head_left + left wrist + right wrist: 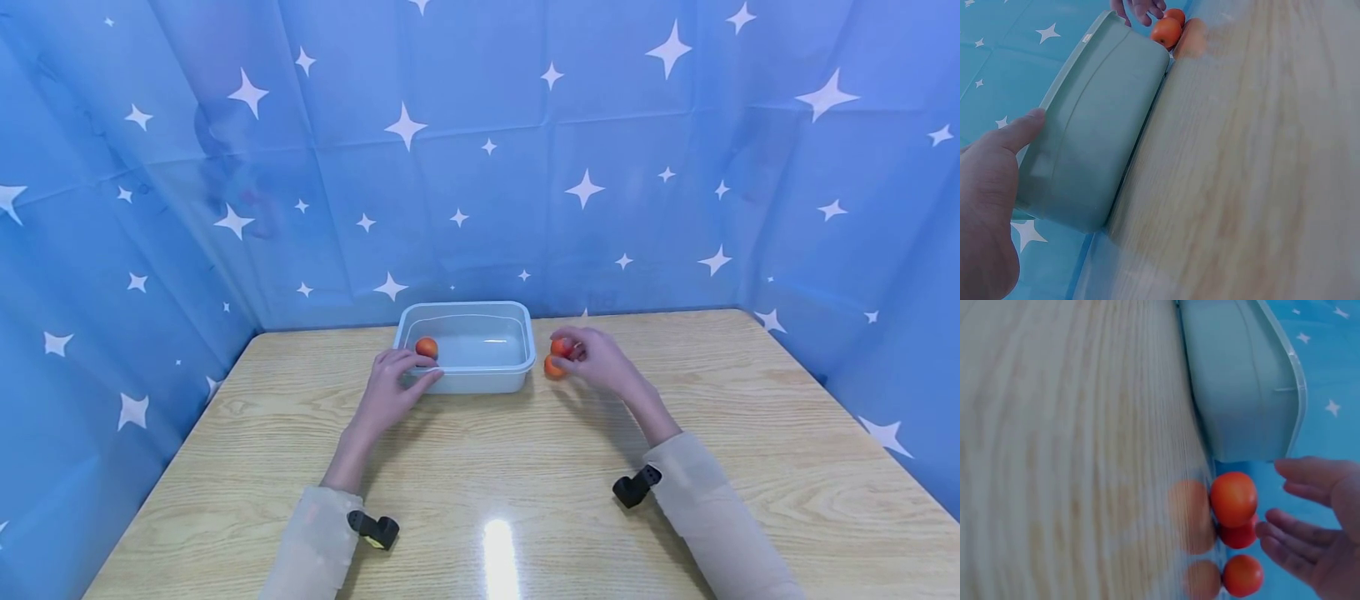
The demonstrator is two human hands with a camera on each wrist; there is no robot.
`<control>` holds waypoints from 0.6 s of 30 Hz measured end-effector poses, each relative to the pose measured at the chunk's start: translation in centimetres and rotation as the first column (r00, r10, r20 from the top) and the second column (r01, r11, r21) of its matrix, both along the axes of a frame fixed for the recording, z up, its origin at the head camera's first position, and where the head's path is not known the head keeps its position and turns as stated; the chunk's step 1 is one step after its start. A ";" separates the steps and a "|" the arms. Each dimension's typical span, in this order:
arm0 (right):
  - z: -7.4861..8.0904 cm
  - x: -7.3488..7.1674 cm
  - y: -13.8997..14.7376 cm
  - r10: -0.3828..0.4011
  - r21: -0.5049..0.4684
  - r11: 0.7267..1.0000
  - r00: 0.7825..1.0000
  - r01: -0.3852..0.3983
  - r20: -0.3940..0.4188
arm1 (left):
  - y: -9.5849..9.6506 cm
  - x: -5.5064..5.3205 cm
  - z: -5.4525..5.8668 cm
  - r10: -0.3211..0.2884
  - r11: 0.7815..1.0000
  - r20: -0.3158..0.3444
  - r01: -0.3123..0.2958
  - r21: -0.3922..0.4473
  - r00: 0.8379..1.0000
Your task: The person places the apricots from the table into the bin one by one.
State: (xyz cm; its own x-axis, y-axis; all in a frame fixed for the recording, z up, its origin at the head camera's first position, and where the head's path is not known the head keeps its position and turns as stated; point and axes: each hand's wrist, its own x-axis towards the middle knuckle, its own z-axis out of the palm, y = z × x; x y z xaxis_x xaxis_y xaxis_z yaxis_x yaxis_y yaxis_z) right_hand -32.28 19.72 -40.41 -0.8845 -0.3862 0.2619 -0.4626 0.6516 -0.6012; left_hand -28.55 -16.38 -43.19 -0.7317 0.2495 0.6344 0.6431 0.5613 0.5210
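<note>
A pale blue-green plastic box (pixel 480 382) stands near the table's back edge. One round orange-red fruit, tomato-like, (pixel 427 347) lies inside at its left end. My left hand (pixel 397 383) straddles the box's front-left rim, thumb on the outside and fingers over the inside; the left wrist view hides those fingers behind the wall. Right of the box, my right hand (pixel 596 358) reaches over more such fruits (pixel 555 367). In the right wrist view, three fruits (pixel 1234 499) sit close together, and the right hand's fingers (pixel 1297 544) are extended and spread beside them without gripping any.
A light wood-grain table (pixel 480 467) carries everything. Behind it and at the sides hangs a blue cloth with white stars (pixel 480 167). Black wrist cameras (pixel 637 487) sit on both sleeves.
</note>
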 end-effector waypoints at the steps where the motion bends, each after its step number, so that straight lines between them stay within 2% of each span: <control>1: 0.0 0.0 0.0 -0.001 0.004 1.000 1.000 0.001 0.007 | 0.0 0.0 0.0 0.001 1.000 -0.001 -0.001 -0.002 1.000; 12: -0.3 -0.2 -0.3 -0.003 0.057 0.998 0.999 0.001 0.044 | -0.1 0.0 -0.1 0.005 1.000 0.010 -0.005 0.001 1.000; 18: -0.5 -0.2 -0.3 0.036 0.077 0.996 0.999 -0.039 0.037 | 0.0 0.1 0.0 0.013 1.000 0.020 -0.013 -0.006 1.000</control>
State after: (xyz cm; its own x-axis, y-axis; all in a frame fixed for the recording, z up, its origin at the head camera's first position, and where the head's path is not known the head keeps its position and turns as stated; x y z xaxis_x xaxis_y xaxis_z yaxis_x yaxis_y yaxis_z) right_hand -32.47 19.42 -40.94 -0.8771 -0.4372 0.1987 -0.4669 0.6796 -0.5658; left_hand -28.45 -16.41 -43.22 -0.7476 0.2430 0.6181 0.6248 0.5727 0.5307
